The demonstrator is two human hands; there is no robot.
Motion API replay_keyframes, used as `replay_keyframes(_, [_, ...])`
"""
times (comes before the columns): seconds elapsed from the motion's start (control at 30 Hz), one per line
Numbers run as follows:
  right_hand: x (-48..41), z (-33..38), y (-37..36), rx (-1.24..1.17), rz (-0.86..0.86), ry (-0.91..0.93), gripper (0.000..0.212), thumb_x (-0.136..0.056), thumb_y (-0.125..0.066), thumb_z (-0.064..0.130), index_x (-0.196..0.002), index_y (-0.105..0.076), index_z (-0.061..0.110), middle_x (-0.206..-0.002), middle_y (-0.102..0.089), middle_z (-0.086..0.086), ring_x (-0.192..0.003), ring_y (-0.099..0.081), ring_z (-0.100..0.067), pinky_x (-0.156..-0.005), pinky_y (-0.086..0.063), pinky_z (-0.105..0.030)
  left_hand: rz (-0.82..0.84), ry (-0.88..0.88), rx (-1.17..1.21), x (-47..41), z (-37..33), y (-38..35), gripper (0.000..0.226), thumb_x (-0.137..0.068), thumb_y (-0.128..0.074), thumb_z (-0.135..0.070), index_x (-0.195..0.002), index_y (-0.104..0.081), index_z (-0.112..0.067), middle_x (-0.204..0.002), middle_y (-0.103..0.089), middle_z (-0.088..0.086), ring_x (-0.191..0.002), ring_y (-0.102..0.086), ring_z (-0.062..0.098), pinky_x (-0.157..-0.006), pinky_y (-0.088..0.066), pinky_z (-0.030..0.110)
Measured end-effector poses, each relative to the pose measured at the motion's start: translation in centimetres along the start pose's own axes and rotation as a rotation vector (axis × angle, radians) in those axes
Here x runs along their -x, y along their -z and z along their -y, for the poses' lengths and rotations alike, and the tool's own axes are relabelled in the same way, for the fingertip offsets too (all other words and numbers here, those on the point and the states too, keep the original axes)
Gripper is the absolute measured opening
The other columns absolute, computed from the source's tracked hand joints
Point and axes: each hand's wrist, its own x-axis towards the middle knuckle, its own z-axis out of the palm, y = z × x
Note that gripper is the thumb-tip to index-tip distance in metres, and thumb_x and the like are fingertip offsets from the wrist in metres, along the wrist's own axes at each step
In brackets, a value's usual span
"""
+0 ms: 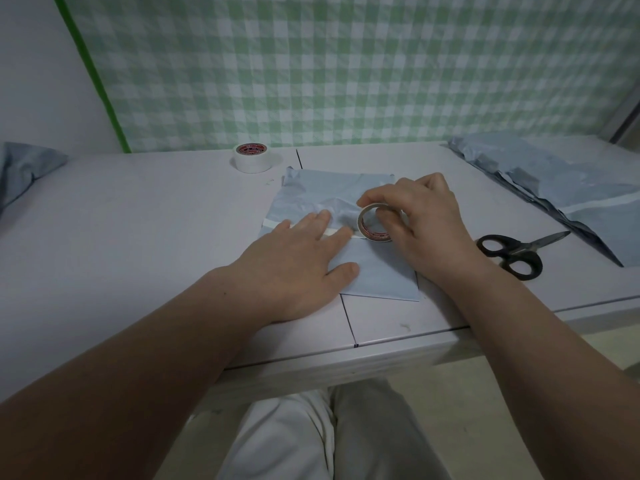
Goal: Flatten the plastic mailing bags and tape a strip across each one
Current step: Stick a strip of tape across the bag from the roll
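A light blue plastic mailing bag (pixel 377 271) lies flat on the white table (pixel 138 220) in front of me. A pale strip of tape (pixel 272 223) runs across it from its left edge. My left hand (pixel 298 261) presses flat on the bag and the strip, fingers straight. My right hand (pixel 422 223) grips a small tape roll (pixel 372 226) standing on edge on the bag, with a finger through its core. The strip leads into this roll.
A second, larger white tape roll (pixel 254 158) sits at the back of the table. Black-handled scissors (pixel 516 252) lie to the right. A pile of blue bags (pixel 568 181) fills the right corner; another bag (pixel 24 171) shows at the left edge.
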Motion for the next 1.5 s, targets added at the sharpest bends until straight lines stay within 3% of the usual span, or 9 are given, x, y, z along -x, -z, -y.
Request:
replay_keyframes(0.17, [-0.1,0.0,0.0,0.042,0.057,0.017,0.033,-0.084,-0.053,0.01,-0.108,-0.067,0.027,-0.08,-0.046,0.016,-0.086,-0.035,-0.017,-0.08,-0.037,-0.04,0.031,0.0,0.002,0.1,-0.2,0.1,0.057,-0.095,-0.013,-0.056,-0.149,0.001,-0.041,-0.16,0.01,0.004,-0.146,0.011,0.015,-0.118,0.005,0.037])
replay_keyframes(0.43, [0.1,0.3,0.0,0.076,0.141,-0.001,0.038,-0.086,-0.053,0.003,-0.113,-0.064,0.029,-0.079,-0.053,0.008,-0.082,-0.037,-0.016,-0.078,-0.03,-0.032,0.026,0.023,-0.036,0.1,-0.3,-0.3,0.057,-0.095,-0.011,-0.058,-0.148,0.005,-0.043,-0.159,0.012,0.004,-0.146,0.012,0.016,-0.118,0.004,0.04])
replay_keyframes(0.8, [0.0,0.6,0.1,0.138,0.177,-0.057,0.04,-0.089,-0.046,0.005,-0.115,-0.061,0.032,-0.087,-0.057,0.007,-0.086,-0.037,-0.017,-0.08,-0.033,-0.035,0.007,0.161,-0.08,1.3,1.1,-0.4,0.059,-0.092,-0.004,-0.059,-0.148,0.0,-0.043,-0.16,0.008,0.0,-0.147,0.004,0.018,-0.117,0.001,0.051])
replay_keyframes(0.97, [-0.1,0.8,0.3,0.147,0.201,-0.077,0.04,-0.09,-0.045,0.006,-0.116,-0.06,0.032,-0.087,-0.054,0.009,-0.086,-0.034,-0.016,-0.077,-0.027,-0.031,-0.002,0.205,-0.052,2.2,2.4,-0.2,0.058,-0.092,-0.004,-0.058,-0.148,0.001,-0.044,-0.16,0.005,0.001,-0.146,0.002,0.014,-0.116,0.003,0.051])
replay_keyframes(1.13, [-0.1,0.7,0.2,0.139,0.197,-0.083,0.039,-0.091,-0.046,0.007,-0.116,-0.06,0.033,-0.085,-0.051,0.01,-0.086,-0.034,-0.016,-0.076,-0.025,-0.03,-0.007,0.232,-0.05,2.4,2.5,-0.1,0.061,-0.094,-0.006,-0.057,-0.151,0.001,-0.033,-0.16,0.007,-0.002,-0.146,0.002,0.011,-0.116,0.004,0.051])
replay_keyframes(1.23, [-0.1,0.6,0.1,0.134,0.191,-0.079,0.037,-0.092,-0.046,0.009,-0.116,-0.06,0.033,-0.085,-0.05,0.01,-0.085,-0.034,-0.016,-0.076,-0.025,-0.03,-0.039,0.257,-0.06,2.2,2.3,-0.3,0.066,-0.093,-0.006,-0.058,-0.15,-0.006,-0.023,-0.159,-0.001,-0.001,-0.145,-0.005,0.012,-0.116,0.002,0.052])
replay_keyframes(1.37, [-0.1,0.7,0.1,0.13,0.194,-0.063,0.037,-0.093,-0.046,0.009,-0.118,-0.06,0.033,-0.086,-0.05,0.01,-0.086,-0.035,-0.016,-0.077,-0.027,-0.031,-0.134,0.317,-0.134,1.4,2.0,0.0,0.068,-0.091,-0.01,-0.058,-0.14,-0.028,-0.014,-0.148,-0.026,0.002,-0.142,-0.014,0.018,-0.115,-0.007,0.054])
replay_keyframes(1.5, [-0.1,0.8,0.1,0.106,0.187,-0.063,0.037,-0.093,-0.045,0.01,-0.118,-0.059,0.033,-0.085,-0.048,0.011,-0.085,-0.035,-0.016,-0.076,-0.025,-0.03,-0.217,0.133,0.051,0.6,-0.6,-0.1,0.07,-0.097,-0.031,-0.047,-0.15,0.0,-0.015,-0.157,-0.015,0.005,-0.145,-0.007,0.018,-0.118,-0.004,0.043])
